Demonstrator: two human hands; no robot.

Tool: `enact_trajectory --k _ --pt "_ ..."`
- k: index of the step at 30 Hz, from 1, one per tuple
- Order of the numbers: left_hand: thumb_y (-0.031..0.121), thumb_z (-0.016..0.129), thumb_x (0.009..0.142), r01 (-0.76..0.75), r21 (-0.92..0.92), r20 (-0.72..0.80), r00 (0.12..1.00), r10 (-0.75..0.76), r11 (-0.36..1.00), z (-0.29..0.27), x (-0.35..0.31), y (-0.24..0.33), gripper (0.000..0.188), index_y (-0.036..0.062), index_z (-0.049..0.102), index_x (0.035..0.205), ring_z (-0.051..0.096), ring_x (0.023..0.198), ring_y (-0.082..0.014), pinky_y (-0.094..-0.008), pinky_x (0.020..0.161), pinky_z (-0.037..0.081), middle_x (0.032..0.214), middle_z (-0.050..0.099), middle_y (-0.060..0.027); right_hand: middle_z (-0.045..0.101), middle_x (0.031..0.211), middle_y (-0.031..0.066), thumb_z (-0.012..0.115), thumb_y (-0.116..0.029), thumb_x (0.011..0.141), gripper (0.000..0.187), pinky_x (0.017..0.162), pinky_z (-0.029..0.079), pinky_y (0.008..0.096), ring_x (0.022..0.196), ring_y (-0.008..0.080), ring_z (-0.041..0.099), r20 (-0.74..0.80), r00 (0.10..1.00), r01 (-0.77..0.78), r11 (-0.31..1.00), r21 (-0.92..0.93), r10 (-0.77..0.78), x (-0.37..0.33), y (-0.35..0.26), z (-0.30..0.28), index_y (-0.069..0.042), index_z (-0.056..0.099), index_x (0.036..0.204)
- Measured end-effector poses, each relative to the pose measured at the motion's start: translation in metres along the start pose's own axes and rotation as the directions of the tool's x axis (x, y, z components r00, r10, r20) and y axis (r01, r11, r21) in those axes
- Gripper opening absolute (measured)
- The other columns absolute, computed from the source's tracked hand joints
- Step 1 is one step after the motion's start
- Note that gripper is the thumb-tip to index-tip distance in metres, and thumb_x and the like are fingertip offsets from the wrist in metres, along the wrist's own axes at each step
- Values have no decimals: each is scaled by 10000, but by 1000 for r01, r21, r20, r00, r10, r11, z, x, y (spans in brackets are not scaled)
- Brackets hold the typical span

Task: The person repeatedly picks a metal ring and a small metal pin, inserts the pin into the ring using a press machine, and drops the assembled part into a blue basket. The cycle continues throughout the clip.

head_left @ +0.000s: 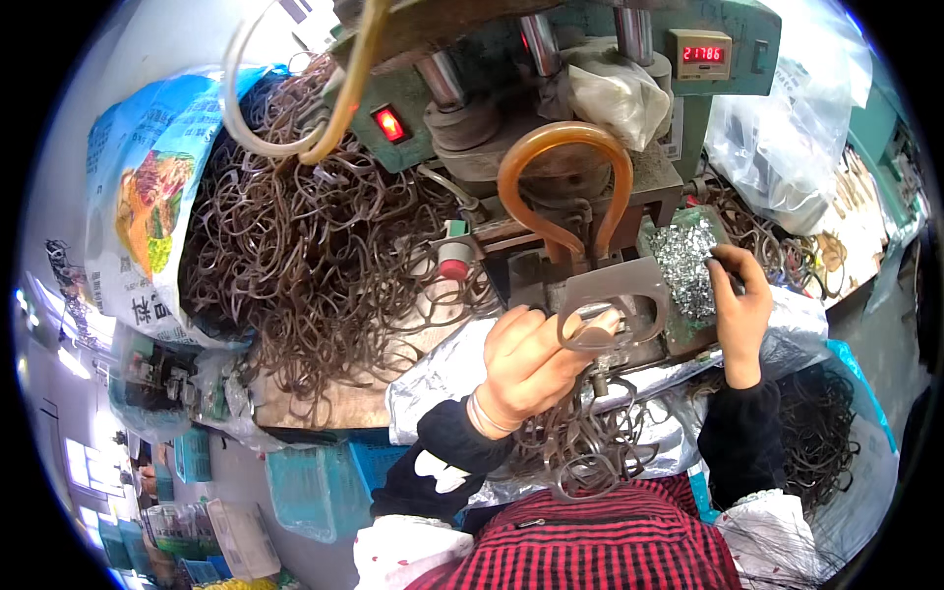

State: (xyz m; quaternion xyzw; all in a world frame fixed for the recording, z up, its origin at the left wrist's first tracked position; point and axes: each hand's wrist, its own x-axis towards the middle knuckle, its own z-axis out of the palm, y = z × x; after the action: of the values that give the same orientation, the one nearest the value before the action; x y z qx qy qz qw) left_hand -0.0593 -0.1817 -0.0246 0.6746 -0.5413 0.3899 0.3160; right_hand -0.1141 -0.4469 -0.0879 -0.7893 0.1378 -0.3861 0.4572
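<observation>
At the front of the green press, my left hand (531, 362) reaches in with its fingers closed together. Its fingertips lie behind a grey-brown see-through plate (615, 282) with a rounded opening, so what they grip is hidden. On the right, my right hand (744, 307) is curled at the edge of a green tray (693, 337). Its thumb and fingertips come together beside a heap of small shiny metal pieces (685, 264); anything between them is too small to make out. Brown curved strips (588, 442) hang in a tangle below my left hand.
The press (457, 128) has metal columns, a lit red switch (389, 124) and an amber tube loop (565, 133). A red push button (453, 267) stands left of it. Brown strips (315, 226) heap beside a printed sack (147, 206). A clear bag (787, 147) lies at right.
</observation>
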Motion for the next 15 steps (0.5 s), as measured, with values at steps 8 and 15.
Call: enact_trajectory --k 8,15 --pt "-91 613 784 31 29 29 999 -31 999 -3 -6 -2 194 44 655 918 665 704 -270 -338 577 478 892 728 -138 645 792 103 664 80 719 187 740 500 395 784 313 619 -196 876 408 893 -189 -441 -53 25 23 -31 677 869" --pt "-120 619 776 172 -145 47 985 -167 974 -2 -19 4 289 3 718 1018 681 803 -285 -361 702 529 903 723 -151 676 832 115 674 40 756 167 727 488 372 789 307 626 -121 972 187 976 -112 -201 -31 2 8 -27 695 908"
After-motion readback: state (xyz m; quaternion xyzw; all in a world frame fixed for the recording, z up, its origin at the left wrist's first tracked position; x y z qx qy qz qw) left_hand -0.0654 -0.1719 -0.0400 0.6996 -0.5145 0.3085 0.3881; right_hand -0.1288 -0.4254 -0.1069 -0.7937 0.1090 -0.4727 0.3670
